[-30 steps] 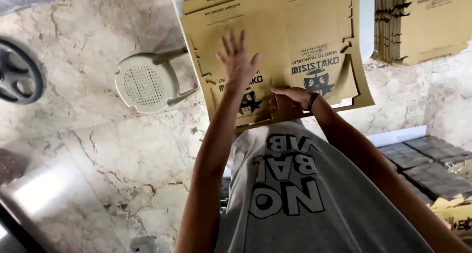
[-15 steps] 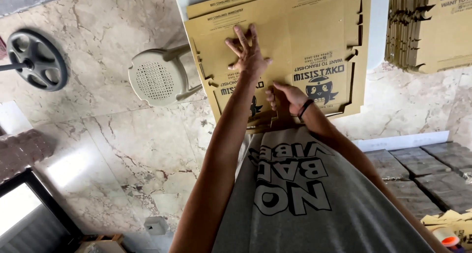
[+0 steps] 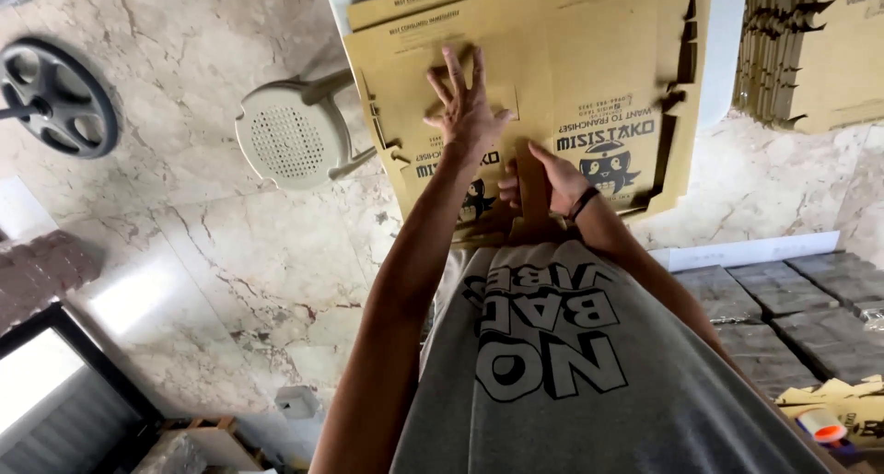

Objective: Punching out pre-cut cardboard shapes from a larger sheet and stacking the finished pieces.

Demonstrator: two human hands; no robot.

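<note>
Head-camera view, seemingly upside down, looked along two bare arms stretched away from a grey printed shirt toward a flat, unfolded brown cardboard box blank lying on a pale surface above a marble floor. Left hand lay palm-down on the blank with its fingers spread wide and straight, gripping nothing, while the right hand, wearing a dark wristband, curled its fingers around a narrow cardboard flap at the blank's near edge. Beside the blank stood a beige plastic stool, with a stack of flat cartons off to one side.

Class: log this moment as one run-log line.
left hand: spread on flat cardboard box | right hand: gripping its near edge | stool beside
</note>
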